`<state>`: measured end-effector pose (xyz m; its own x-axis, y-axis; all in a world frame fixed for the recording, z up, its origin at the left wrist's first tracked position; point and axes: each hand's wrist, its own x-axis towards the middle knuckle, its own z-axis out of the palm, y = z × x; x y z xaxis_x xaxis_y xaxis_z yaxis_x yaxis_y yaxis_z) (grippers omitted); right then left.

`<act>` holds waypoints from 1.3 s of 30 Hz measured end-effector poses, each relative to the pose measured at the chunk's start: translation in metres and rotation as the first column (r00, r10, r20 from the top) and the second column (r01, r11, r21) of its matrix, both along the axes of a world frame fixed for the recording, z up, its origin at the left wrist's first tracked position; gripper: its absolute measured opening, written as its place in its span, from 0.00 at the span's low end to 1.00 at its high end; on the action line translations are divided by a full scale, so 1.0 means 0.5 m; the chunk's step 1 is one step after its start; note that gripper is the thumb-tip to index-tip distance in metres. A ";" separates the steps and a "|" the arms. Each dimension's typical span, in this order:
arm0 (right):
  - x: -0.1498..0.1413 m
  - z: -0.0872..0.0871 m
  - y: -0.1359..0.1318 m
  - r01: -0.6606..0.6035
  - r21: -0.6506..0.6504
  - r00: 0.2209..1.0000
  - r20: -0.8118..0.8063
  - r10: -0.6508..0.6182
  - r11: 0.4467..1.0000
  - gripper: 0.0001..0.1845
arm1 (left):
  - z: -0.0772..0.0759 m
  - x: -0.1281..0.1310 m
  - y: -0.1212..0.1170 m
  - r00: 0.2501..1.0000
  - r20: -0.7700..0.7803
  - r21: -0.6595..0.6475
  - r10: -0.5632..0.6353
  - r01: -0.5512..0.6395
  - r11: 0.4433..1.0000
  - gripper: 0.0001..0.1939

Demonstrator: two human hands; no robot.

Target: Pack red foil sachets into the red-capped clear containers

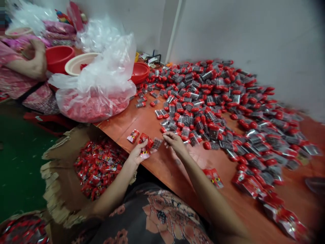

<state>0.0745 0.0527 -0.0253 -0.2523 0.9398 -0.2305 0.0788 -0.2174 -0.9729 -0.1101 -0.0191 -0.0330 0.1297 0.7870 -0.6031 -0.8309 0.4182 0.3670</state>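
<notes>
Near the table edge, my left hand (137, 153) is closed around red printed packets (145, 152). A small clear container of dark pieces with a red cap (156, 143) sticks out to the right of the same hand. My right hand (175, 142) is just right of the container, its thumb and fingers drawn together in a pinch; whether anything small is between them I cannot make out. One red packet (133, 136) lies flat on the table, left of my left hand. More red packets (213, 178) lie beside my right forearm.
A large heap of red-capped clear containers (193, 98) covers the orange table (157, 173). Below its left edge stands a torn cardboard box (61, 183) of filled packets. A plastic bag (96, 91), basins (59, 56) and a seated person (27, 74) are at the left.
</notes>
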 end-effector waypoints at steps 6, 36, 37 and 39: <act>-0.061 -0.007 0.024 0.096 0.066 0.993 0.058 -0.100 0.993 0.25 | 0.017 -0.017 0.007 0.995 -0.011 0.003 0.098 -0.098 0.995 0.03; 0.071 0.062 -0.192 0.254 0.259 0.967 -0.081 -0.241 0.932 0.15 | 0.130 0.162 -0.014 0.863 -0.495 0.330 0.097 0.084 0.940 0.16; 0.072 0.063 -0.195 0.261 0.253 0.965 -0.094 -0.245 0.932 0.15 | 0.132 0.164 -0.016 0.857 -0.505 0.332 0.100 0.086 0.939 0.16; 0.074 0.065 -0.200 0.274 0.249 0.961 -0.106 -0.255 0.929 0.15 | 0.136 0.167 -0.020 0.847 -0.520 0.339 0.110 0.086 0.937 0.16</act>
<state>0.1116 -0.0475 0.0070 0.0065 0.9992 0.0393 -0.0178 0.0394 -0.9991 -0.0267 -0.0289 0.0349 -0.1391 0.9517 -0.2739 -0.4749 0.1786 0.8617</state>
